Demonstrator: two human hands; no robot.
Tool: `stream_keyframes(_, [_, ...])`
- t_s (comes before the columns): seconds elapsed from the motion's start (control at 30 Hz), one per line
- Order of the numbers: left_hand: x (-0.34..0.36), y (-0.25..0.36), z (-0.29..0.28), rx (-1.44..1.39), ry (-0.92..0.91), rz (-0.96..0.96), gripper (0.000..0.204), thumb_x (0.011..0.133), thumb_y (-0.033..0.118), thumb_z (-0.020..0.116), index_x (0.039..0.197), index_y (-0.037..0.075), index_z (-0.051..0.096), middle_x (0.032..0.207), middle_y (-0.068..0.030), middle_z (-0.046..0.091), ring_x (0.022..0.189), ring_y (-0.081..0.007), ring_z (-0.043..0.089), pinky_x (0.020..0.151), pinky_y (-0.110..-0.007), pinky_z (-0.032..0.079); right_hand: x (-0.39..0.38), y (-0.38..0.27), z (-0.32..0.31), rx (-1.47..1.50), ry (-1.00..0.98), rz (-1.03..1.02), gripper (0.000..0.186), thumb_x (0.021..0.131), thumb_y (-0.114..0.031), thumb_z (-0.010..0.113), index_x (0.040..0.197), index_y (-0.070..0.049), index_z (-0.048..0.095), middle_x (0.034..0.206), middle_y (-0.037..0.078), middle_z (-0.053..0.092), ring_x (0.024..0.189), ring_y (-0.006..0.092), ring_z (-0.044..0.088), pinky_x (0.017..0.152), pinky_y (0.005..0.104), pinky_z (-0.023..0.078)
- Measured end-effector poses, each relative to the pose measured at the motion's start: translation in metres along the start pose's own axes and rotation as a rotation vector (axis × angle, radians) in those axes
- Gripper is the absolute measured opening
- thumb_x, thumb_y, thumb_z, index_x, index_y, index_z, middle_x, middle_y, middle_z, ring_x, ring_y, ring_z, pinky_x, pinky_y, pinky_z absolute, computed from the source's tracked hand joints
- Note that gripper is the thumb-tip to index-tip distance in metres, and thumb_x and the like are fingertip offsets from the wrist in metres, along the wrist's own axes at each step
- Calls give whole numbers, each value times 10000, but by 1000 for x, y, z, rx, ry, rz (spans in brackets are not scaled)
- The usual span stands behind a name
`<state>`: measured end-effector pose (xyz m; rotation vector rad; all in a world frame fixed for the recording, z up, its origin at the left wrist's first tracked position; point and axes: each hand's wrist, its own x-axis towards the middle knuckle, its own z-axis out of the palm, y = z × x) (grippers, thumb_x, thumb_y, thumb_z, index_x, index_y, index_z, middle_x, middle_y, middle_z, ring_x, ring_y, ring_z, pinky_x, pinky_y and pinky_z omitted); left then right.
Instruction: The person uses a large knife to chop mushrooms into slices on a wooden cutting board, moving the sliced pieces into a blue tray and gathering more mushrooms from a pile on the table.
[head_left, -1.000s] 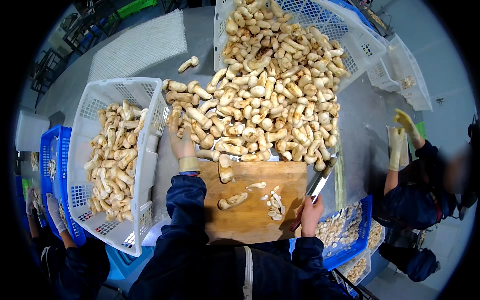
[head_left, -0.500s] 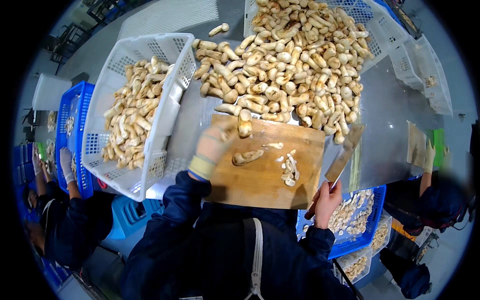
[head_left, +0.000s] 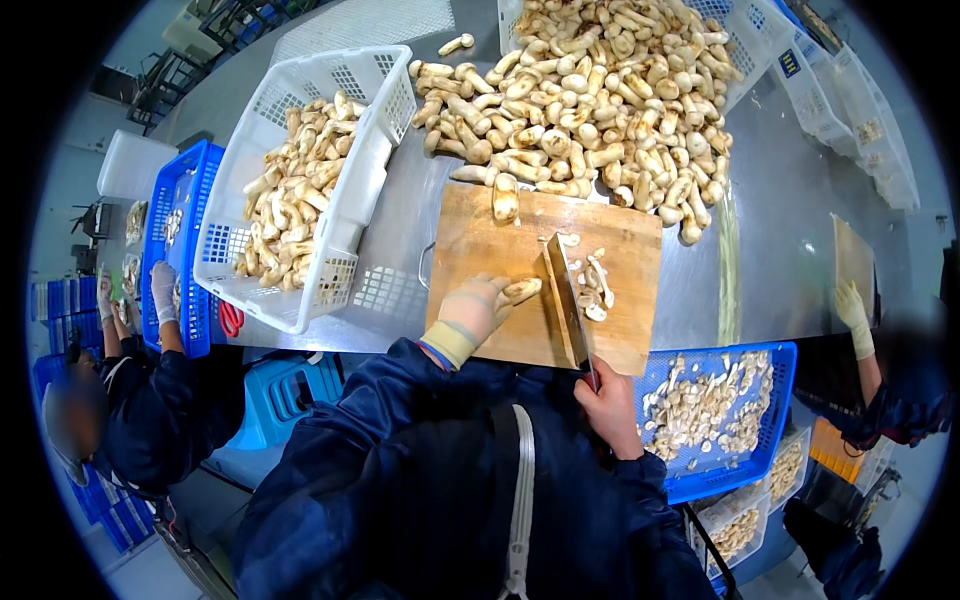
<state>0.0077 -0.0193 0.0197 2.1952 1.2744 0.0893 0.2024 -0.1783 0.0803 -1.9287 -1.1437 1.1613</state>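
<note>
My gloved left hand (head_left: 474,308) presses a mushroom (head_left: 522,291) onto the wooden cutting board (head_left: 610,230), its fingers closed around the near end. In my bare right hand (head_left: 612,408) is the handle of a cleaver (head_left: 568,300). The blade stands on edge over the board, just right of the held mushroom. Past the blade lie several pale mushroom trimmings (head_left: 597,285). A whole mushroom (head_left: 506,199) rests at the board's far edge, near the big mushroom pile (head_left: 600,110).
Left of the board stands a white crate (head_left: 345,240) with mushrooms. A blue basket (head_left: 780,400) of sliced pieces sits low at right. White crates (head_left: 870,120) stand far right. Co-workers' gloved hands (head_left: 853,308) show at both sides. A blue stool (head_left: 275,395) is at lower left.
My left hand has moved down onto the mushroom on the board and taken hold of it. The cleaver has swung left from beside the board to over it.
</note>
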Motion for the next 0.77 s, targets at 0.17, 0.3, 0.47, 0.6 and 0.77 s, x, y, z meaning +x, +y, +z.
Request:
stream_keyframes(0.17, [-4,-38,19,-1816,-682,-763,350,945,419,472,1030,93,568,738,-21,584,516,-67,523,285,-177,266,-2,6,6,74,-28,20,363,756,-106,564,1091,28,602,570,131,532,486,205,517,519,319,427])
stream_keyframes(0.3, [-6,-19,21,-2065,-460,-767,388,945,431,457,1081,74,525,856,-54,598,517,-72,509,292,-175,273,1,7,17,149,-94,67,383,753,-111,567,1112,20,599,580,127,526,499,204,496,533,315,428])
stream_keyframes(0.47, [-16,-7,6,-1639,-366,-773,350,946,428,453,1053,114,562,836,-8,604,533,-61,502,339,-168,310,9,11,33,109,-128,18,407,751,-129,562,1135,3,593,611,138,536,555,224,519,586,337,437])
stream_keyframes(0.6, [-21,-5,6,-985,-277,-597,311,920,409,511,978,116,595,715,6,594,508,-66,507,373,-199,324,13,4,33,113,-170,19,416,758,-123,552,1153,5,578,607,136,538,517,222,547,549,337,451])
stream_keyframes(0.77, [-23,-1,19,-109,142,-341,328,864,422,592,1013,136,648,697,-10,663,537,-160,610,450,-288,446,15,4,28,172,-209,90,441,765,-117,547,1192,-8,558,615,111,567,467,220,567,501,333,474])
